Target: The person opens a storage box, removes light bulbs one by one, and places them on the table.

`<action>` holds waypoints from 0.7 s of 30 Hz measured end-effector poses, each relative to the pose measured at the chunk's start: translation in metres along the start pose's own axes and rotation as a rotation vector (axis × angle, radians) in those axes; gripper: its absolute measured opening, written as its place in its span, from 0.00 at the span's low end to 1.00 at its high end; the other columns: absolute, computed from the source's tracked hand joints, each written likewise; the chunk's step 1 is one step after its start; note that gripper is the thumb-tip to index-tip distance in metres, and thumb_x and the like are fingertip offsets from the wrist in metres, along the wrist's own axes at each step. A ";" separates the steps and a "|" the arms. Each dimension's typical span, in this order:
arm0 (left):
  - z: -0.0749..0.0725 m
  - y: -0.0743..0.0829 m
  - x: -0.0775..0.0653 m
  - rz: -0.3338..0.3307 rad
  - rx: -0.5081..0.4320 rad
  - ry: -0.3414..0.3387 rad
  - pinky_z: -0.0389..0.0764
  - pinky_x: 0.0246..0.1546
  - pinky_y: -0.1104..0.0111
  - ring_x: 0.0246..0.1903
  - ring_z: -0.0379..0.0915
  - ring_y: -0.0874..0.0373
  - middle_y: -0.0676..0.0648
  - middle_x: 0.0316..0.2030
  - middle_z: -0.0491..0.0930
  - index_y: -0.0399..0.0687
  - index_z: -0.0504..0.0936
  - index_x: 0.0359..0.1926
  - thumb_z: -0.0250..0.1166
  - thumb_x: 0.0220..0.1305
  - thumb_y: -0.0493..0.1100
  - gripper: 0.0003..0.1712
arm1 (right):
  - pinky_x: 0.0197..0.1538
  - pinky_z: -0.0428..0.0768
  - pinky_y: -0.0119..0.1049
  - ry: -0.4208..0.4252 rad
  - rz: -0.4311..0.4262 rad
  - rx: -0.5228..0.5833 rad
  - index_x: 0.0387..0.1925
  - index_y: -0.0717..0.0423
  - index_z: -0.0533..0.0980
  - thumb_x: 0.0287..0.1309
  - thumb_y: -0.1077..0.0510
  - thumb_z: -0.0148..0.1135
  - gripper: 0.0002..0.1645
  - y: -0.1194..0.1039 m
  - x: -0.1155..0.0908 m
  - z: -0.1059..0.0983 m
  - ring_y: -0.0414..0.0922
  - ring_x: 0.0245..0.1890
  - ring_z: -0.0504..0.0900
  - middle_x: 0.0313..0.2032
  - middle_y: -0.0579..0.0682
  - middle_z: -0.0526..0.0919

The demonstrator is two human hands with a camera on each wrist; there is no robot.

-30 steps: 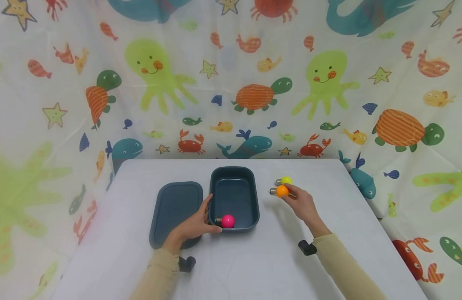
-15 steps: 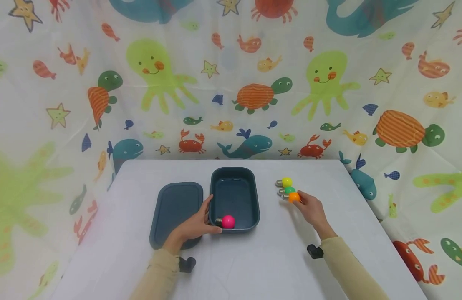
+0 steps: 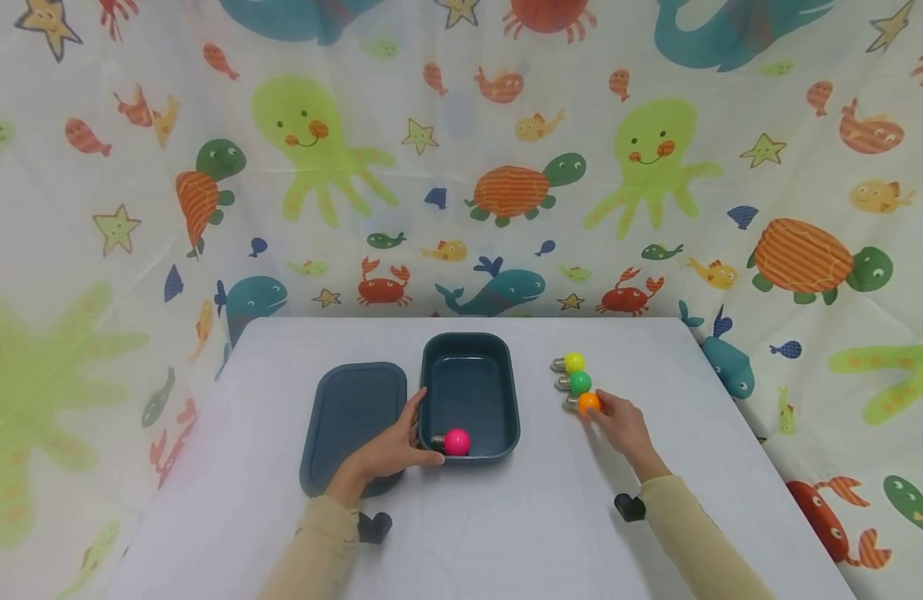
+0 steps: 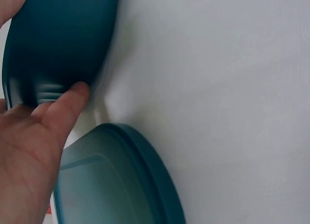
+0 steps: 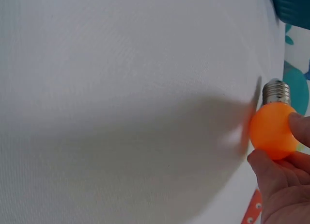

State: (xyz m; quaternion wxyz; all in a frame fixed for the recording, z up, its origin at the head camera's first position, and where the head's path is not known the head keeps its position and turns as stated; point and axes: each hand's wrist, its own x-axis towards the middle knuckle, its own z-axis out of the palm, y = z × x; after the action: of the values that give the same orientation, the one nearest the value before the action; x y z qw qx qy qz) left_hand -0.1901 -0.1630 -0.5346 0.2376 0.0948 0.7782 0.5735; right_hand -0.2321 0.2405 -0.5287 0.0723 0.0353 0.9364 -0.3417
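Observation:
My right hand (image 3: 624, 425) pinches an orange light bulb (image 3: 590, 404) by its round globe, its metal screw base pointing left. In the right wrist view the same orange bulb (image 5: 274, 129) sits between thumb and fingers, close to the white table. Just beyond it lie a green light bulb (image 3: 580, 382) and a yellow light bulb (image 3: 574, 362), their bases also facing left. My left hand (image 3: 386, 454) holds the near left corner of a dark blue box (image 3: 515, 400), thumb at the front, fingers along the left wall. A pink light bulb (image 3: 457, 442) lies inside, by the near wall.
A dark blue lid (image 3: 356, 408) lies flat on the white table (image 3: 506, 533), left of the box and partly behind my left hand. Behind the table hangs a curtain (image 3: 423, 125) printed with sea animals.
My right hand moved right and then slightly nearer with the orange bulb, uncovering the green bulb, now apart from it. The left hand, box and pink bulb stayed put.

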 end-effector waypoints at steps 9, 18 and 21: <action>0.000 0.000 0.000 0.003 -0.005 -0.002 0.57 0.68 0.48 0.73 0.46 0.42 0.39 0.77 0.37 0.59 0.31 0.77 0.75 0.54 0.44 0.67 | 0.65 0.66 0.56 -0.006 0.023 0.051 0.68 0.73 0.59 0.69 0.58 0.56 0.34 -0.001 0.002 0.003 0.65 0.65 0.66 0.65 0.70 0.66; 0.000 0.000 0.000 0.007 0.005 -0.004 0.57 0.68 0.49 0.73 0.46 0.43 0.39 0.77 0.38 0.59 0.31 0.77 0.75 0.54 0.44 0.67 | 0.65 0.66 0.55 -0.025 0.047 0.068 0.69 0.71 0.58 0.69 0.57 0.56 0.35 -0.001 0.004 0.001 0.64 0.66 0.65 0.66 0.69 0.65; 0.000 -0.001 0.001 0.001 0.008 0.000 0.57 0.69 0.50 0.74 0.46 0.44 0.40 0.77 0.38 0.60 0.31 0.77 0.75 0.54 0.45 0.67 | 0.64 0.68 0.54 -0.016 0.036 0.066 0.69 0.72 0.58 0.69 0.57 0.56 0.35 -0.002 0.005 -0.003 0.63 0.65 0.66 0.66 0.69 0.65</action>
State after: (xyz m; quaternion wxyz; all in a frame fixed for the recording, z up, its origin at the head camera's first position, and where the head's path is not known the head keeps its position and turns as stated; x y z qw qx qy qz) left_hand -0.1906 -0.1624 -0.5356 0.2369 0.0963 0.7806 0.5704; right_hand -0.2377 0.2410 -0.5259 0.0848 0.0515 0.9232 -0.3713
